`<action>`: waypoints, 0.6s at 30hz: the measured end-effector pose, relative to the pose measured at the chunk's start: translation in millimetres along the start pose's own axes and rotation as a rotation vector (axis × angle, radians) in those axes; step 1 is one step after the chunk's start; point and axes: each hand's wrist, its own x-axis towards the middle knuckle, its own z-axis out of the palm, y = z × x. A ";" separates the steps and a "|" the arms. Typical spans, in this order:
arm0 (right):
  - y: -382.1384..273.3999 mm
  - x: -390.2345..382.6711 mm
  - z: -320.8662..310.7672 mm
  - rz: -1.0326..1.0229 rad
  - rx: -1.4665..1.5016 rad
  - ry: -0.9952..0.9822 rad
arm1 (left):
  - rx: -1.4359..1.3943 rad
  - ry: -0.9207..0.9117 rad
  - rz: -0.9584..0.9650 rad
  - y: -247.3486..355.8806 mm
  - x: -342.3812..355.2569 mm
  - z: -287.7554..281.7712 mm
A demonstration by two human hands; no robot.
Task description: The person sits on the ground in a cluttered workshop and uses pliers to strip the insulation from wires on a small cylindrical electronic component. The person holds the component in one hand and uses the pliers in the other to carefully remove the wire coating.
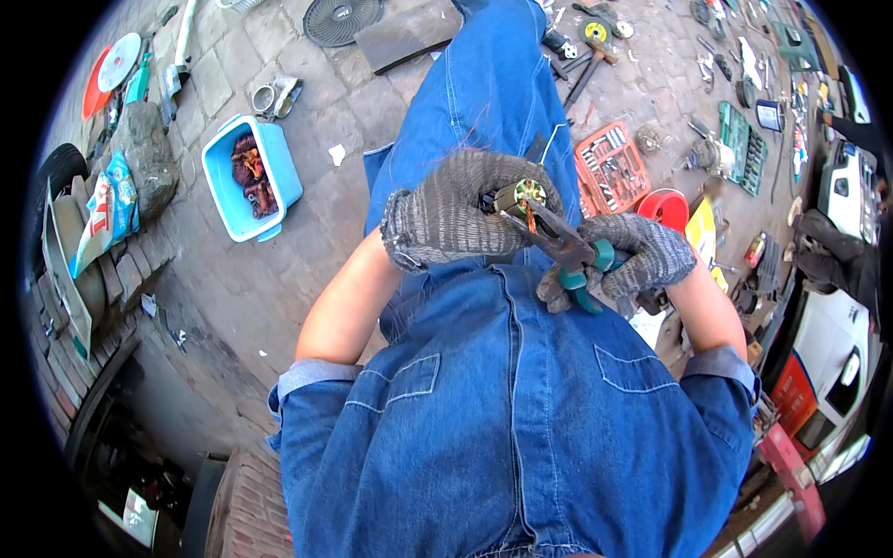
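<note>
- A gloved left hand [470,209] is clasping a small metal cylinder [507,198], fingers wrapped firmly round it, above the wearer's legs [474,102].
- A gloved right hand [646,256] is gripping teal-handled pliers [563,244]. Their jaws are pointing at the cylinder's end, where copper strands [531,219] are showing; whether they are biting the copper, I cannot tell.
- The work is looking partway along: the copper is showing at the cylinder's end, so this piece is seeming unfinished. Reddish-brown clumps [249,170] are lying in a blue tub [285,177], perhaps from similar work.
- Bare paving [321,200] is leaving room on the left, between hands and tub.
- The right side is looking tighter: a red tool case [583,160] is lying just beyond the right hand, and a hammer [584,79] farther off.
</note>
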 end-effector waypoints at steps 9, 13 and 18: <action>55.4 1.7 -34.6 -0.263 0.168 0.174 | -0.545 0.177 -0.192 0.8 3.9 29.4; 46.6 11.2 -19.4 -0.471 0.097 0.365 | -0.760 0.218 0.033 -15.5 11.1 41.3; 49.7 12.4 -0.6 -0.486 0.151 0.556 | -0.719 0.189 -0.044 -17.1 9.1 42.4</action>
